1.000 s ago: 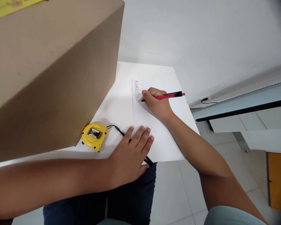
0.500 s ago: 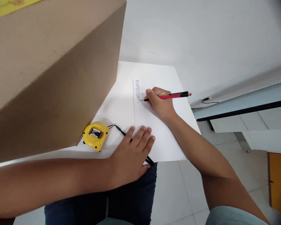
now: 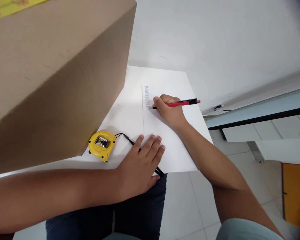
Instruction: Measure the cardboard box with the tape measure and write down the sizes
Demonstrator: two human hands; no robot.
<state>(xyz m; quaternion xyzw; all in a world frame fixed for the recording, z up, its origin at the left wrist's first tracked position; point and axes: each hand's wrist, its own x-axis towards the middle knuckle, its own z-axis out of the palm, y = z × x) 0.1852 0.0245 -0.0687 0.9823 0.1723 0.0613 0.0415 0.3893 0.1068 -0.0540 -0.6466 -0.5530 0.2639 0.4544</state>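
My right hand [image 3: 168,111] grips a red and black pen [image 3: 181,103], its tip touching a white sheet of paper [image 3: 165,140] beside a short column of handwritten figures [image 3: 147,97]. My left hand [image 3: 140,163] lies flat with fingers stretched out on the sheet's near left corner, pressing on it and on a black strap [image 3: 126,137]. That strap runs to a yellow tape measure [image 3: 101,144] lying just left of my fingers on the white table [image 3: 130,110].
A large brown cardboard box [image 3: 52,76] fills the left of the table, right behind the tape measure. A white wall stands behind. To the right are tiled floor, a pale ledge with a black cable [image 3: 221,108] and an orange panel [image 3: 296,193].
My right hand slid slightly right and back left with the pen along the written column. The left hand has stayed put.
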